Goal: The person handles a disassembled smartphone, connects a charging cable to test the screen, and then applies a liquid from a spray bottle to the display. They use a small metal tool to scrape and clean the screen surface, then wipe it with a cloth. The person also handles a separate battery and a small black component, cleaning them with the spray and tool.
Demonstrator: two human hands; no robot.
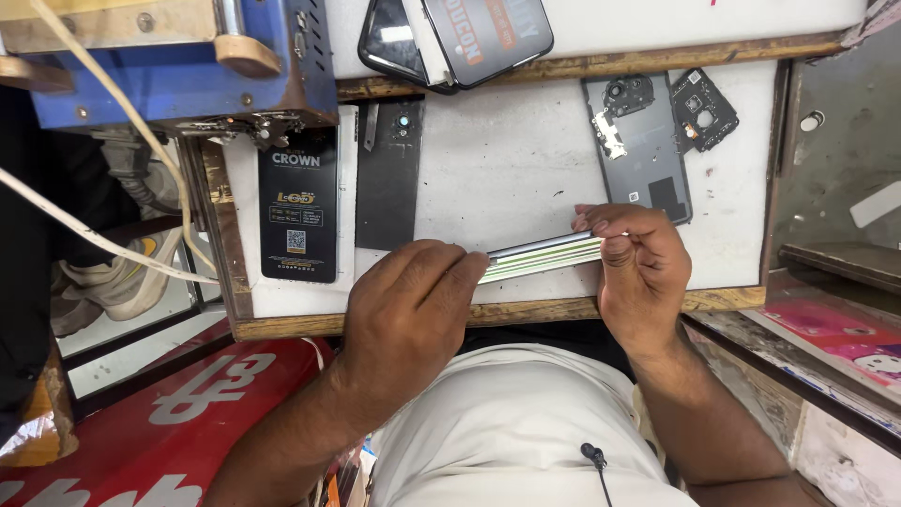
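Observation:
Both my hands hold a thin slab, seen edge-on, that looks like a phone (542, 256) with silver and green edges. It is lifted just above the white worktop (507, 169). My left hand (413, 305) grips its left end with the fingers curled over it. My right hand (638, 268) pinches its right end between thumb and fingers. A dark grey phone back cover (643, 150) lies flat just beyond my right hand. A black camera frame part (702, 108) rests to the right of that cover.
A black flat box (298, 202) and a dark panel (389, 174) lie at the worktop's left. Two phones (460, 38) rest on the raised shelf behind. A blue machine (178, 61) stands at the far left, with cream cables (94, 235) hanging down. The wooden front edge (526, 310) is close to my body.

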